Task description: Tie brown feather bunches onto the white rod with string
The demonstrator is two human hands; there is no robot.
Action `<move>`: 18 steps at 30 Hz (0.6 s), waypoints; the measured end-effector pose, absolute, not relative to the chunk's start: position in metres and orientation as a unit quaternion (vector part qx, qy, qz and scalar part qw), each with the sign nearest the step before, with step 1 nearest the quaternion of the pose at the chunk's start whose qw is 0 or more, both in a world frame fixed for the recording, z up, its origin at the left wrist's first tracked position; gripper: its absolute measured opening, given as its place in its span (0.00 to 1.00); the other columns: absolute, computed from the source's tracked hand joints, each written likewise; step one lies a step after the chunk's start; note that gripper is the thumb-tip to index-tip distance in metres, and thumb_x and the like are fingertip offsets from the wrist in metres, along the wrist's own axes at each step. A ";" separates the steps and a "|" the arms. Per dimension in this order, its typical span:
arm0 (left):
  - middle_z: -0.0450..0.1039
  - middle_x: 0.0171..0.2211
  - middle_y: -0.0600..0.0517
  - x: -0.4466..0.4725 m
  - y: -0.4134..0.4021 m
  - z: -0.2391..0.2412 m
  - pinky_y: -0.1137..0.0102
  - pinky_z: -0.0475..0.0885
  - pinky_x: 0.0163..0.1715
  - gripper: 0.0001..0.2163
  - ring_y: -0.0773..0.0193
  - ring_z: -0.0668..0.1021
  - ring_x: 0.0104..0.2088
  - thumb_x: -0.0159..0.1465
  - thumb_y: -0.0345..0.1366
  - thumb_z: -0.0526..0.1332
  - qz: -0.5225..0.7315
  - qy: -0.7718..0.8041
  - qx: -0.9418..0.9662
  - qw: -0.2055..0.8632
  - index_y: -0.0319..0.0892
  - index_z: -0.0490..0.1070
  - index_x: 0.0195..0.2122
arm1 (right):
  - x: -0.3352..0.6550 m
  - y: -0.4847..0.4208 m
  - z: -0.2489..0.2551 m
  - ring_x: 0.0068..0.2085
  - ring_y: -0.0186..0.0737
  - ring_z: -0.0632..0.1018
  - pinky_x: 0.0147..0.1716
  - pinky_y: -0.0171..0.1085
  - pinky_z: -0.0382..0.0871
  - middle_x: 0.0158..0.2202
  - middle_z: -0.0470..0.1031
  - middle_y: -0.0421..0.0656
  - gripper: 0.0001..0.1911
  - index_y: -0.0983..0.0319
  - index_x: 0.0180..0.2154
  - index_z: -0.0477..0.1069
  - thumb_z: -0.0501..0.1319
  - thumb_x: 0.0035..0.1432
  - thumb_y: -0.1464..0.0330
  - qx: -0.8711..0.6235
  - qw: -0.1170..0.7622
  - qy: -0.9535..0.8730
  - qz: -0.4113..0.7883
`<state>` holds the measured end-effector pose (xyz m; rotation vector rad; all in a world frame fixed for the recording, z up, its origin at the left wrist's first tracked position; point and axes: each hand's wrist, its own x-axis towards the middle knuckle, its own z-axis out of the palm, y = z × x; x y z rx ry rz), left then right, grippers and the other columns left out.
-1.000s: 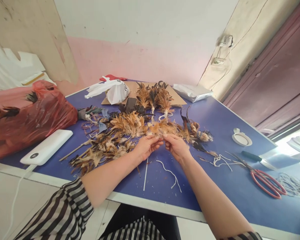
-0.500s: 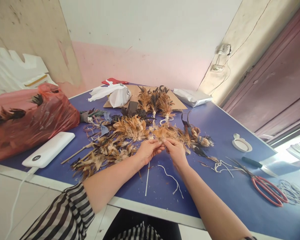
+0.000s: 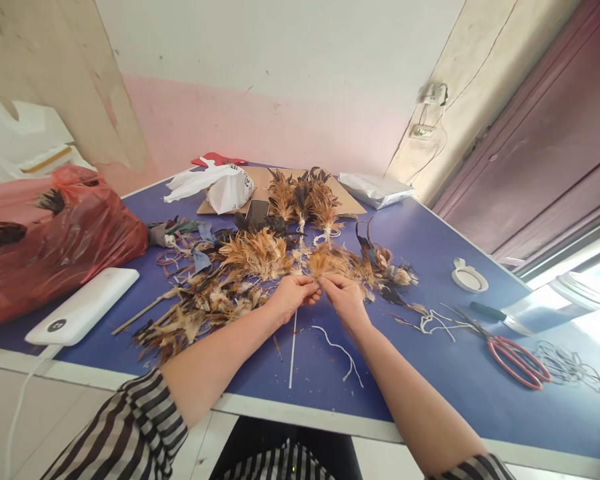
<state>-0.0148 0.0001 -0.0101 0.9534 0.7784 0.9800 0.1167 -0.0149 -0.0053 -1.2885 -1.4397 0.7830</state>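
Fingers of my left hand (image 3: pixel 295 298) and my right hand (image 3: pixel 344 297) meet over the middle of the blue table, both pinching the base of a small tuft of brown feathers (image 3: pixel 320 260). The tuft points away from me, and the fingers partly hide its lower end. A pile of golden-brown feathers (image 3: pixel 257 253) lies just beyond my left hand. Loose mixed feathers (image 3: pixel 190 313) spread along my left forearm. Below my hands a thin white stick (image 3: pixel 293 353) and a piece of white string (image 3: pixel 337 347) rest on the table.
Tied feather bundles (image 3: pixel 325 203) lie on cardboard (image 3: pixel 350 205) at the back. To the left are a red plastic bag (image 3: pixel 75 233) and a white power bank (image 3: pixel 87 307). Red-handled scissors (image 3: pixel 517 360), a knife (image 3: pixel 487 311) and a tape roll (image 3: pixel 470 277) lie to the right.
The camera view has shifted slightly, so the table's things appear further left. Both hands stay together on the feather tuft, which now shows more upright above the fingertips.
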 end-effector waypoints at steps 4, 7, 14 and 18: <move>0.72 0.24 0.48 -0.014 -0.001 -0.010 0.79 0.67 0.21 0.07 0.73 0.72 0.21 0.49 0.33 0.66 0.440 0.371 0.386 0.721 0.32 0.73 0.25 | 0.135 -0.007 0.003 0.27 0.36 0.71 0.28 0.35 0.63 0.27 0.75 0.44 0.18 0.64 0.35 0.75 0.58 0.47 0.59 -0.558 0.499 -0.601 0.280; 0.73 0.26 0.48 -0.013 -0.002 -0.010 0.80 0.67 0.20 0.04 0.74 0.73 0.21 0.52 0.29 0.64 0.445 0.380 0.342 0.735 0.32 0.73 0.26 | 0.158 0.012 0.016 0.29 0.37 0.72 0.30 0.36 0.64 0.31 0.76 0.44 0.15 0.62 0.35 0.75 0.57 0.48 0.61 -0.599 0.460 -0.629 0.183; 0.72 0.26 0.47 -0.014 0.001 -0.013 0.82 0.68 0.19 0.04 0.75 0.72 0.21 0.53 0.29 0.63 0.448 0.378 0.326 0.742 0.32 0.73 0.26 | 0.181 0.057 0.032 0.34 0.43 0.74 0.32 0.37 0.62 0.32 0.76 0.45 0.11 0.58 0.31 0.77 0.57 0.48 0.65 -0.672 0.213 -0.709 0.014; 0.72 0.26 0.48 -0.014 0.002 -0.014 0.82 0.68 0.19 0.03 0.75 0.73 0.21 0.53 0.28 0.62 0.457 0.381 0.318 0.739 0.32 0.73 0.26 | 0.174 0.067 0.022 0.33 0.45 0.74 0.29 0.37 0.61 0.31 0.76 0.47 0.11 0.58 0.31 0.77 0.58 0.47 0.65 -0.698 0.159 -0.698 0.025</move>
